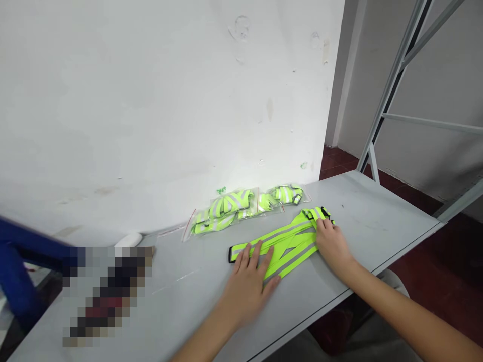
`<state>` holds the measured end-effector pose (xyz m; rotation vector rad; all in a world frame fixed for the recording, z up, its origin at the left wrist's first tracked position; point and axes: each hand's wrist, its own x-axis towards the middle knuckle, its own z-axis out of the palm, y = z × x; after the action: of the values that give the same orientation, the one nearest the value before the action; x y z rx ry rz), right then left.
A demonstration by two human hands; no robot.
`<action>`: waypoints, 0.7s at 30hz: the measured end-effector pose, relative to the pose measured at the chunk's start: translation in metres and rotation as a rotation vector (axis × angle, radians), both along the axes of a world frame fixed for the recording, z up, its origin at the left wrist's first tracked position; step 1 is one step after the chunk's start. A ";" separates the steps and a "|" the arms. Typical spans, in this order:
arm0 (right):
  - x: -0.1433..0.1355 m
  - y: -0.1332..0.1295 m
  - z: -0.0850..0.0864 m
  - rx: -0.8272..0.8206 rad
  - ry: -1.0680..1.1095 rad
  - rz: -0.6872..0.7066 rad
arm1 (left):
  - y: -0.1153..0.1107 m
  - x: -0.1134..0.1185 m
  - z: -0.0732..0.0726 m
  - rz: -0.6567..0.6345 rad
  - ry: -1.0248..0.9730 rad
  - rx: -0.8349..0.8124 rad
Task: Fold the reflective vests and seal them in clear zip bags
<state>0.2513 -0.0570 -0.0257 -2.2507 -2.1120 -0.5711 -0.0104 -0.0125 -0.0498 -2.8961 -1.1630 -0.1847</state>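
Observation:
A neon yellow-green strap set with grey reflective stripes (pixel 290 234) lies spread on the grey table, several bands side by side and crossing. A black buckle shows at its left end and more black parts at its far right end. My left hand (pixel 251 281) rests on the left part of the bands, fingers spread. My right hand (pixel 332 244) is closed at the right end, its fingertips pressed together on the bands near the black parts.
Several clear bags with folded neon straps (pixel 230 206) lie along the white wall (pixel 169 100). A white rounded object (pixel 129 240) and a pixelated item (pixel 109 296) are at the left. A metal frame (pixel 392 85) stands beyond the table (pixel 181 306) at the right.

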 end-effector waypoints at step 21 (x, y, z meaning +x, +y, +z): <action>-0.042 -0.053 0.032 -0.381 0.378 0.350 | -0.008 0.090 0.030 -0.177 -0.515 -0.732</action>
<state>0.2097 -0.1096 0.0063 -1.8543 -2.4635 0.2683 0.0795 -0.0204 -0.0201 -3.7532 -1.2232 -0.6734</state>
